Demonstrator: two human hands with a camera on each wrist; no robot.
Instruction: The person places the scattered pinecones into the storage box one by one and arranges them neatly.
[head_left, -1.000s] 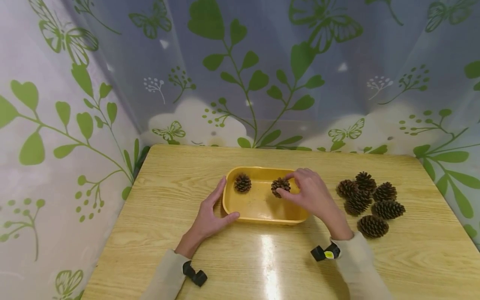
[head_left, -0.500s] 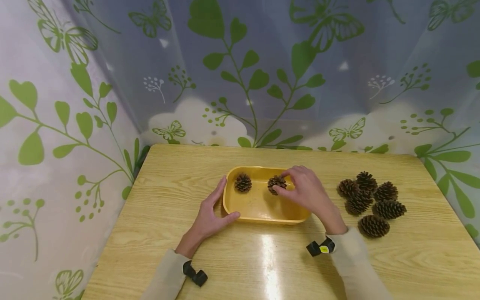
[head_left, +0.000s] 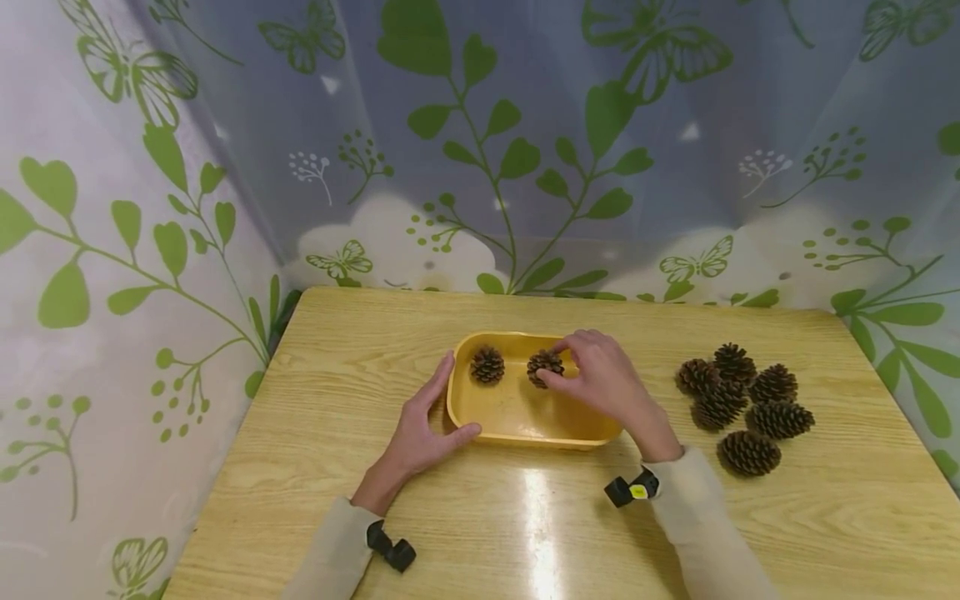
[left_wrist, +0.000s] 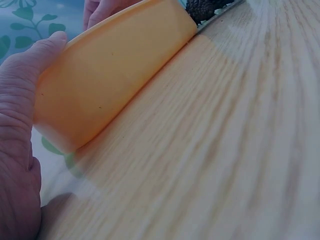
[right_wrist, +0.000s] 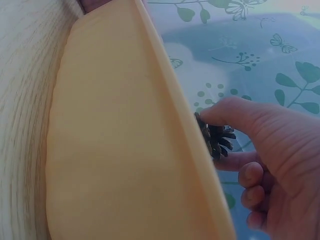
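Note:
A yellow rectangular plastic basin point(head_left: 517, 438) stands on the wooden table. My left hand point(head_left: 420, 429) holds its left end, fingers along the end wall and thumb at the front rim; in the left wrist view the thumb point(left_wrist: 47, 50) lies against the rim. Inside the basin, at the left, sits one pine cone point(head_left: 487, 365). Over the basin's middle, my right hand point(head_left: 603, 375) pinches a second pine cone point(head_left: 543, 367) between thumb and fingers. The right wrist view shows this pinched pine cone point(right_wrist: 217, 137) partly hidden behind the basin's rim; whether it touches the bottom I cannot tell.
Several pine cones point(head_left: 720, 404) lie clustered on the table point(head_left: 360, 333) to the right of the basin. A curtain point(head_left: 555, 167) with green leaves and butterflies hangs behind the table, and a similar patterned wall covering point(head_left: 112, 333) is at the left.
My right hand has moved a little left over the basin, carrying its pine cone closer to the other one. The left hand keeps its place on the basin.

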